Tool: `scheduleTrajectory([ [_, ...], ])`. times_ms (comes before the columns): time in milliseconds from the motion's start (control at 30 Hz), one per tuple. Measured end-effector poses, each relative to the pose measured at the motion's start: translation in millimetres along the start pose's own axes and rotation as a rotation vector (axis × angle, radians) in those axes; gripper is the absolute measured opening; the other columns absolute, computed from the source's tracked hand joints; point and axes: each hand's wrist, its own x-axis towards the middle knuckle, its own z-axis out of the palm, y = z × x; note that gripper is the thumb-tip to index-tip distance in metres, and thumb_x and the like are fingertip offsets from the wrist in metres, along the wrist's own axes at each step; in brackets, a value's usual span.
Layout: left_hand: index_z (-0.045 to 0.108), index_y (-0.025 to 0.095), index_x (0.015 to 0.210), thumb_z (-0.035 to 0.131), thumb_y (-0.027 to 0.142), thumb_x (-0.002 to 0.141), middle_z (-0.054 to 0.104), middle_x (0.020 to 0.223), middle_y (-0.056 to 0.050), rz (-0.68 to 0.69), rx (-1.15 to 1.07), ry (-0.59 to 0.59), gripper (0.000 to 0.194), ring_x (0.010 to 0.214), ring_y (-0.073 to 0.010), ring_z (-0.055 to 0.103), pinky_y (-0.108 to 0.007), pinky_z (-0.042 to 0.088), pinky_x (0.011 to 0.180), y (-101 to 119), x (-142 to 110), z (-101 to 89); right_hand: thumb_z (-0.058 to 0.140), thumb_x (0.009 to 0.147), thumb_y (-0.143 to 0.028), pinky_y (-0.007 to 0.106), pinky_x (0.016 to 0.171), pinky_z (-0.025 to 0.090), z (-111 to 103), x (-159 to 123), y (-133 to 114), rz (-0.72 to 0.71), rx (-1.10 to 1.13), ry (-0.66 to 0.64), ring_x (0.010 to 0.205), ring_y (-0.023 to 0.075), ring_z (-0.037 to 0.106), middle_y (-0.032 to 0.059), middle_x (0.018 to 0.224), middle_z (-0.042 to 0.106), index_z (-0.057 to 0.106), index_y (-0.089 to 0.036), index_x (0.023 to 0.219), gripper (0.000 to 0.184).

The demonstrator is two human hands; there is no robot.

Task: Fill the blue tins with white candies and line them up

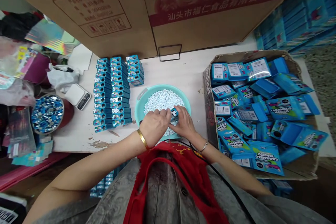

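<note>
My right hand (pixel 185 122) is wrapped round a small blue candy box (pixel 174 113), held upright over the basin with white candies showing in its open top. Beside it, my left hand (pixel 156 124) is closed, its fingertips against the box; whatever they hold is hidden. Below both hands, a turquoise basin (pixel 139 112) contains a heap of small white candies (pixel 165 98). Left of the basin stand rows of blue candy boxes (pixel 120 94), their tops facing up, many with white candies visible in the openings.
At right, a cut-down carton (pixel 208 112) holds many blue packs (pixel 285 107). Large cardboard boxes (pixel 126 17) wall off the back, with a black wire frame (pixel 170 53) before them. Leftward are a white digital scale (pixel 78 96) and a tub (pixel 64 113) of blue-and-silver pieces.
</note>
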Motion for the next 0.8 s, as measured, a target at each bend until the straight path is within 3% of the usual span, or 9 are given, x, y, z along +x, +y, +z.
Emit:
scheduleTrajectory([
  [67,0.055,0.015,0.117,0.039,0.014,0.095,0.062,0.096,-0.011,-0.001,-0.022,0.037,0.027,0.092,-0.0226,0.062,-0.032,0.049,0.074,-12.1,0.9,8.7,0.066,0.074,-0.03,0.058,0.106,0.042,-1.7,0.2,1.2,0.014,0.013,-0.004,0.124,0.0336,0.048,0.0169,0.129,0.052,0.032,-0.017,0.139,0.075],
  [133,0.055,0.017,0.117,0.039,0.013,0.095,0.061,0.099,-0.009,-0.046,-0.076,0.108,0.028,0.09,-0.0209,0.062,-0.031,0.049,0.074,-33.4,9.3,30.4,0.067,0.073,-0.028,0.057,0.106,0.043,-4.5,0.7,2.8,0.036,0.028,-0.011,0.125,0.0336,0.048,0.0165,0.13,0.052,0.032,-0.017,0.139,0.076],
  [233,0.05,0.018,0.126,0.038,0.011,0.094,0.059,0.107,-0.01,-0.134,-0.137,0.177,0.035,0.095,-0.0206,0.06,-0.032,0.049,0.079,-66.8,37.6,84.6,0.068,0.071,-0.028,0.055,0.104,0.045,-10.2,1.9,5.1,0.078,0.044,0.005,0.124,0.0337,0.049,0.0163,0.13,0.051,0.032,-0.018,0.138,0.077],
  [300,0.051,0.017,0.126,0.036,0.008,0.092,0.058,0.114,-0.011,-0.144,-0.141,0.151,0.038,0.103,-0.022,0.057,-0.034,0.048,0.085,-78.8,61.5,125.8,0.069,0.07,-0.029,0.053,0.102,0.047,-15.0,2.9,6.0,0.117,0.05,0.024,0.122,0.0333,0.051,0.0164,0.129,0.051,0.033,-0.018,0.137,0.077],
  [433,0.049,0.016,0.129,0.032,0.009,0.095,0.057,0.122,-0.014,-0.076,-0.178,0.102,0.039,0.112,-0.0241,0.052,-0.038,0.046,0.093,-70.1,95.0,186.6,0.071,0.07,-0.033,0.051,0.102,0.047,-26.9,4.9,6.6,0.218,0.059,0.049,0.12,0.0323,0.053,0.0161,0.129,0.051,0.033,-0.018,0.136,0.078],
  [567,0.048,0.016,0.133,0.034,0.009,0.095,0.058,0.127,-0.013,0.006,-0.276,0.066,0.041,0.116,-0.024,0.051,-0.037,0.045,0.096,-46.2,95.6,208.6,0.073,0.07,-0.037,0.05,0.102,0.046,-38.1,5.6,7.3,0.276,0.068,0.085,0.12,0.0313,0.053,0.0156,0.129,0.051,0.034,-0.018,0.136,0.079],
  [800,0.046,0.021,0.136,0.045,0.006,0.084,0.06,0.13,-0.008,0.053,-0.513,-0.02,0.053,0.117,-0.0207,0.058,-0.033,0.048,0.096,-13.0,76.0,215.3,0.073,0.071,-0.043,0.047,0.101,0.046,-47.5,-0.9,6.7,0.304,0.064,0.109,0.117,0.0289,0.054,0.0143,0.127,0.052,0.034,-0.018,0.136,0.08],
])
